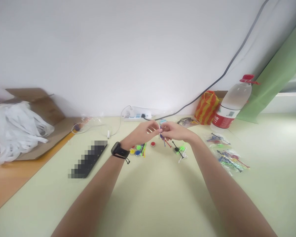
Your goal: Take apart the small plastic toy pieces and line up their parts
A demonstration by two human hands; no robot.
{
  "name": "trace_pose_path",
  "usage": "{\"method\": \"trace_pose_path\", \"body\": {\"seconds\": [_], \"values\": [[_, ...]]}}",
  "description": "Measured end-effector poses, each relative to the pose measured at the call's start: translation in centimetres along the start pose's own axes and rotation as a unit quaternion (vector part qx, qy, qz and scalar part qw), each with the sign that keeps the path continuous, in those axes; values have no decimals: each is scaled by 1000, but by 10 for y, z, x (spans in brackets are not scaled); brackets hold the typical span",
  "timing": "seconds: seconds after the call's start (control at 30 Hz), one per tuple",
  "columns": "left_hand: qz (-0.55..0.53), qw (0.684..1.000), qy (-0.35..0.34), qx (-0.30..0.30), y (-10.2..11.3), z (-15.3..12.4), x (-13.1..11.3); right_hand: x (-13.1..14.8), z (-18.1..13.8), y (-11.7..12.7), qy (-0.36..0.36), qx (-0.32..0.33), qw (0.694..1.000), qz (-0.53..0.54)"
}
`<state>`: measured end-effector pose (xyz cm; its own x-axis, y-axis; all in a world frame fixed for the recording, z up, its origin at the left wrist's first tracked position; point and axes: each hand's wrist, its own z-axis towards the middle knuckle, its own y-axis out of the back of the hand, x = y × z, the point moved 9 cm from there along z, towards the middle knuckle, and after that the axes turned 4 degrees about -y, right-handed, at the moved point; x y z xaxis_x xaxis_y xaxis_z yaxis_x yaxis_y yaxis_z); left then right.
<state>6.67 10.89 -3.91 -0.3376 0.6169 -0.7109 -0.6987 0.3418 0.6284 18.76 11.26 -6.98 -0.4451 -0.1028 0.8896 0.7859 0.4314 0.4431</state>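
Forearms foremost, bare, slanting in over the near edge of the tabletop. Left hand and right hand up towards the far edge, fingertips together. Thumb and forefinger of each seemingly pinched on a small blue piece, held above the tabletop's far half; exact contact too small to read. Blue stick and red stick just below; joined to it or not, cannot tell. Probably best: one pinch firm as an anchor, the other pressing squarely, without bending thin parts. Keep low over the tabletop against drops. Mind the red disc beneath, coloured discs towards the left edge, black, green and white pieces on the right, plastic bags farther towards the right edge.
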Motion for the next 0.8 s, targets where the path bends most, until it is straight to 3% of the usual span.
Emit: {"method": "trace_pose_path", "body": {"seconds": [0.17,0.3,0.4,0.63,0.8], "values": [[-52,997,-49,-9,-5,1,-19,4,5,2,49,-37,993,105],[-39,997,-54,-40,-2,1,-13,-3,9,3,18,-95,995,16],[-47,998,-23,-19,-7,0,-3,-13,12,5,-22,-128,990,-52],[52,996,-25,74,-38,-2,6,-50,19,0,-95,-81,978,-166],[106,987,-4,121,-52,-5,23,-53,17,5,-117,-61,964,-232]]}}
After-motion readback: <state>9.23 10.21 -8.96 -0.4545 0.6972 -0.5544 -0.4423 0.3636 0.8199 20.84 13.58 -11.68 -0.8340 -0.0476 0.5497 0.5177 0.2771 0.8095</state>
